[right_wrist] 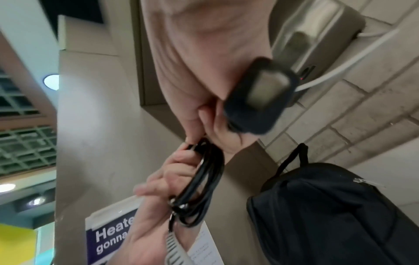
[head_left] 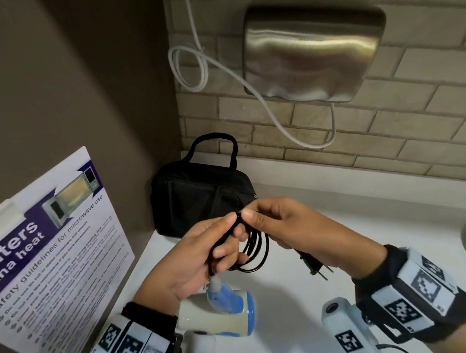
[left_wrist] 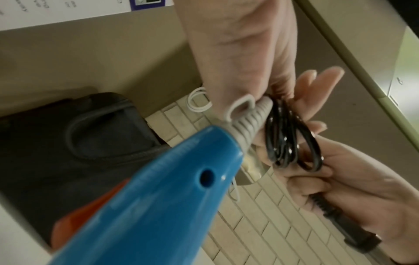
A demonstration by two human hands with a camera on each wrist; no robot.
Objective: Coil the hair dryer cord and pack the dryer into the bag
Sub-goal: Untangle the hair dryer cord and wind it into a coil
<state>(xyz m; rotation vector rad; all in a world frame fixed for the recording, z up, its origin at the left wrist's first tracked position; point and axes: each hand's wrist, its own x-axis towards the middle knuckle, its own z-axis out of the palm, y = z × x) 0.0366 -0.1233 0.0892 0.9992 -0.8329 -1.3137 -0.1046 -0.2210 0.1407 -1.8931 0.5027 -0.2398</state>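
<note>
Left hand [head_left: 205, 254]: fingers curled round the gathered loops of the black cord [head_left: 255, 250], held up off the counter [head_left: 346, 230] so the loops hang free and stay stacked.
Right hand [head_left: 283, 225]: thumb and fingers pinching the top of the same loops, just beside the left fingertips, probably to lay in the last turn.
Plug [head_left: 314, 265]: dangling below the right hand, above the counter; only a short tail left uncoiled.
Hair dryer [head_left: 226, 312]: blue and cream, hanging near, under the left hand by its ribbed cord collar.
Bag [head_left: 199, 197]: black, far left against the corner, apparently closed; not yet packed.
Behind: steel wall unit [head_left: 313, 50] with white cable [head_left: 194, 65], notice [head_left: 47, 253] at left.
</note>
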